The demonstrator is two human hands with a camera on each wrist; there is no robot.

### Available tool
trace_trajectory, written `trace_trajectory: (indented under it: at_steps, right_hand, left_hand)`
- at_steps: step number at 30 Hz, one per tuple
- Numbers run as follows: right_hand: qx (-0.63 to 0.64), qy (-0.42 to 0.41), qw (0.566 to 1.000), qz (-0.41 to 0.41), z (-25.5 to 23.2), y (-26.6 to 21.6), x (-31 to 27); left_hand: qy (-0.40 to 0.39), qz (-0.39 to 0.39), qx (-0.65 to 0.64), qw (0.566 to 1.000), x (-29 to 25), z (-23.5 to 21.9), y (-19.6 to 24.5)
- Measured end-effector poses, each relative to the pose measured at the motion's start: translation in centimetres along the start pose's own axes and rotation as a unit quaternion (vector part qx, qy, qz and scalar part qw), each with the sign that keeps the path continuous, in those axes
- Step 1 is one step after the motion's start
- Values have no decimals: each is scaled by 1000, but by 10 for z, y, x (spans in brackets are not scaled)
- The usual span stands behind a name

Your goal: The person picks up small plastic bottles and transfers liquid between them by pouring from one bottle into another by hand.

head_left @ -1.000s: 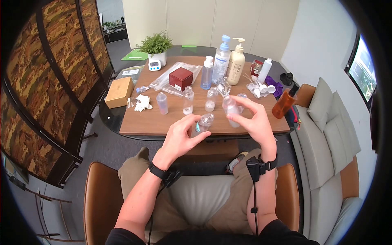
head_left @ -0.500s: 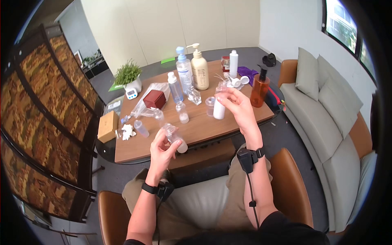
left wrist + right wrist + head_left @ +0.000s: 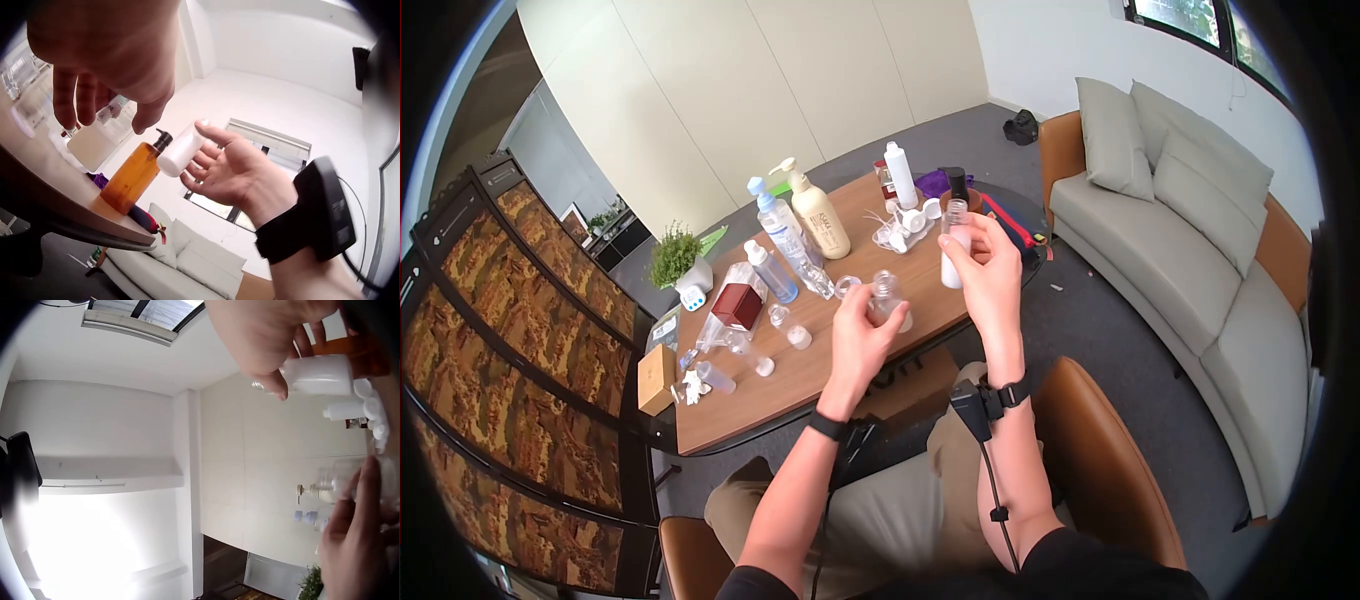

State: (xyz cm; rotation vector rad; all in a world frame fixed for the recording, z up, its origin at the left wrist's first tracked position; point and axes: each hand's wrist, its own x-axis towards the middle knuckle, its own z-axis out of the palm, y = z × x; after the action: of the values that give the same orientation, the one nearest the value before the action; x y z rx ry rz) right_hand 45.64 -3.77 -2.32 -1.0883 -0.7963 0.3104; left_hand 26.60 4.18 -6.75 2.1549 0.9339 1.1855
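Note:
In the head view my right hand (image 3: pixel 990 265) pinches a clear-necked bottle (image 3: pixel 953 272), its body full of white, between thumb and fingers. The left wrist view shows the same white bottle (image 3: pixel 180 153) tilted, close to an amber pump bottle (image 3: pixel 131 181). My left hand (image 3: pixel 860 345) has thumb and fingers around a small clear bottle (image 3: pixel 886 290) above the table's right part. Just left of it stands a clear jar (image 3: pixel 847 287). Farther left are clear bottles with white contents, one (image 3: pixel 798 336) behind another (image 3: pixel 758 358), and an empty-looking tube (image 3: pixel 717 377).
Behind the hands stand a cream pump bottle (image 3: pixel 820 220), a blue-capped pump bottle (image 3: pixel 775 222) and a blue-tinted bottle (image 3: pixel 772 275). White caps (image 3: pixel 913 220) lie near a white bottle (image 3: pixel 900 175). A dark red box (image 3: pixel 737 306) and a cardboard box (image 3: pixel 656 380) sit left. The table (image 3: pixel 740 425) has a front edge close by.
The head view has turned right. My left hand has carried its clear bottle rightward, from near the left bottles to beside the jar. My right hand has moved its white-filled bottle away to the right.

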Motion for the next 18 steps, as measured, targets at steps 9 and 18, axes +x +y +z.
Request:
trace_trajectory:
  at_steps: [9,18]
  right_hand:
    - [25,5,1000,-9,-20,3,6]
    - [17,-24,999,-14,-13,-7,1]
  left_hand:
    - [77,10,64,995,29,66,-11]
    - [85,8,101,991,19,49,14]
